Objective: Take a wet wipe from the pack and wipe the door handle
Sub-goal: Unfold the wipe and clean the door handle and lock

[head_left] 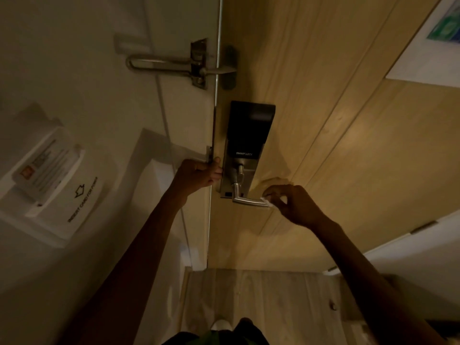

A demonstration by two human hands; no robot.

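White wet wipe (265,201) pinched between the fingertips of the right hand (296,205), pressed right against the free tip of the door handle (249,200) — only a small scrunched bit of it peeking out past the fingers. Metal lever, sticking out sideways from the lock plate toward that pinch, so wipe and handle tip touching at the very end. Right hand closed on the wipe, thumb and forefinger together, other fingers curled loosely behind.

Left hand (199,174) on the other side of the lock from the pinch, wrapped around the edge of the door (323,120), fingers hooked over the edge just beside the lock body. Closed on the door edge, nothing else in it.

Just above the handle's pivot, black smart lock (249,130) with "SMART LOCK" printed on it, silver plate under it. Further up from the grip, swing-bar door guard (179,63) bridging frame and door. Way off past the left hand, card holder (49,175) on the wall with "INSERT CARD FOR POWER" and an arrow. Pale wood-look floor (261,302) down below both arms. Wipe pack nowhere to be seen — dim lighting overall.
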